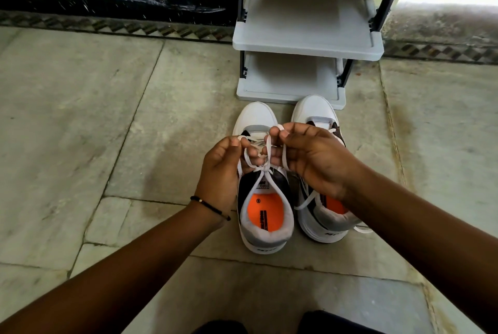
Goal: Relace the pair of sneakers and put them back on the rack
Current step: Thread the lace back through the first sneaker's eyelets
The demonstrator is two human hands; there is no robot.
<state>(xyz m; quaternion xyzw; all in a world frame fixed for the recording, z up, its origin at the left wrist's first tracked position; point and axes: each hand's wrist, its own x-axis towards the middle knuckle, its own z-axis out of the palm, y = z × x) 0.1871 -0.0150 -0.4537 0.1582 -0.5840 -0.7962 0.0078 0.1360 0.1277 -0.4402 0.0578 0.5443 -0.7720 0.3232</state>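
Observation:
Two white, grey and black sneakers with orange insoles stand side by side on the floor, toes toward the rack. Over the left sneaker (pixel 265 215) a white lace (pixel 259 166) is crossed into a knot with loops rising from it. My left hand (pixel 221 172) pinches one loop at the left. My right hand (pixel 310 157) pinches the other end at the right and covers the middle of the right sneaker (pixel 316 110). A loose lace (pixel 307 202) trails over the right sneaker's collar.
A grey plastic shoe rack (pixel 307 47) with black posts stands just beyond the sneakers' toes, its two visible shelves bare. Stone floor tiles spread to the left and right. A dark skirting band runs along the wall behind.

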